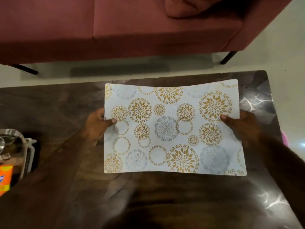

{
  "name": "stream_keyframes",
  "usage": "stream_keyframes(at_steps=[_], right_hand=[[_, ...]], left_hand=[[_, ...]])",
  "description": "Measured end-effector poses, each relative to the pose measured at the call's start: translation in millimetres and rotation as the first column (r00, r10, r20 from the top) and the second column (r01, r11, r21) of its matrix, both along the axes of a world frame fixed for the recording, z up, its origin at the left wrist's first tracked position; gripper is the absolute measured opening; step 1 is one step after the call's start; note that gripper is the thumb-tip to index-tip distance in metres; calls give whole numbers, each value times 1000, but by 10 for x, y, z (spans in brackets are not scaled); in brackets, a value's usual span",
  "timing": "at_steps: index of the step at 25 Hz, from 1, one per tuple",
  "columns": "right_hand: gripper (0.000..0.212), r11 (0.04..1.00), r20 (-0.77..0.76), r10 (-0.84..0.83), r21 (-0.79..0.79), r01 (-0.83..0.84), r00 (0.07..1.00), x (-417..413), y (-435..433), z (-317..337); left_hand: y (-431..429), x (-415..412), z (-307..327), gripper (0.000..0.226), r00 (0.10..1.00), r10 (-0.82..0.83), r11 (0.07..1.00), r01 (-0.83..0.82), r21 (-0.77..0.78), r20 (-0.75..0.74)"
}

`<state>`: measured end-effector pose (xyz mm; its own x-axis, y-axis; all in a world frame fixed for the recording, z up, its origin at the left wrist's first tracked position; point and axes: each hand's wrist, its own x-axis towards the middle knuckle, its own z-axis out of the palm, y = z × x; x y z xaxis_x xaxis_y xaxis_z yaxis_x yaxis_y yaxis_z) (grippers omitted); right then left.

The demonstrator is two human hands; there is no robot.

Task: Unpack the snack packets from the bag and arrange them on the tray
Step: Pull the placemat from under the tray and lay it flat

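While both grips clamp one patterned tray (171,128), left hand (97,128), right hand (242,128), one orange packet (5,179).

Tray (173,129): thin, smooth sheet with a matt white surface, printed with gold and grey floral roundels; both short edges are gripped, one by the left hand (97,128) and one by the right hand (242,128). Bench (66,103) beneath the hands: dark wood grain under a glossy finish, with bright glare streaks beyond the right hand. Sofa (115,27) past the hands: matt reddish woven cloth. Packet (5,179) outward of the left hand: glossy orange wrapper.
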<state>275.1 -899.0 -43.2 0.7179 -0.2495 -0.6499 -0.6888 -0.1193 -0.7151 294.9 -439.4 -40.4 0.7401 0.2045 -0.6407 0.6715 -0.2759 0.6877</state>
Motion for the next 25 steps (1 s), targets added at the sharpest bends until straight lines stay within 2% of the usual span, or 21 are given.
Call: stream_keyframes(at_steps=[3,7,10,14,17,18,19,20,21,22,23,25], right_hand=[[28,999,6,13,-50,-12,1000,314,-51,-297],[2,996,-14,63,-65,-64,998,585,-79,-454],[2,992,-5,44,-118,-45,999,638,-83,-503],[24,979,8,-19,-205,20,1000,630,-67,-520],[22,962,-52,-6,-272,-8,999,625,-65,-481],[30,933,-81,27,-355,-54,996,620,-75,-475],[45,859,-121,84,-494,-133,989,618,-90,-485],[63,749,-152,149,-628,-212,977,601,-113,-503],[77,638,-146,215,-728,-252,966,564,-114,-507],[85,572,-112,281,-778,-259,953,520,-91,-491],[88,551,-74,346,-790,-267,935,471,-47,-485],[94,535,-102,480,-754,-383,871,366,52,-515]], left_hand=[[-137,295,-329,39,1000,-1,998,2,63,-15],[-246,504,-579,40,997,-18,995,25,94,-72],[-326,553,-619,39,991,-33,992,48,120,-128],[-402,579,-570,36,984,-79,981,105,162,-158],[-404,590,-555,34,973,-107,980,137,143,-204],[-407,597,-543,36,966,-123,974,161,159,-227],[-405,597,-533,44,956,-160,950,217,222,-247],[-384,587,-525,57,936,-240,879,322,352,-258],[-365,557,-513,70,900,-355,750,436,498,-252],[-357,507,-499,80,847,-484,603,506,617,-221],[-361,436,-483,87,774,-608,481,537,693,-178],[-416,289,-497,99,630,-756,338,606,720,-175]])
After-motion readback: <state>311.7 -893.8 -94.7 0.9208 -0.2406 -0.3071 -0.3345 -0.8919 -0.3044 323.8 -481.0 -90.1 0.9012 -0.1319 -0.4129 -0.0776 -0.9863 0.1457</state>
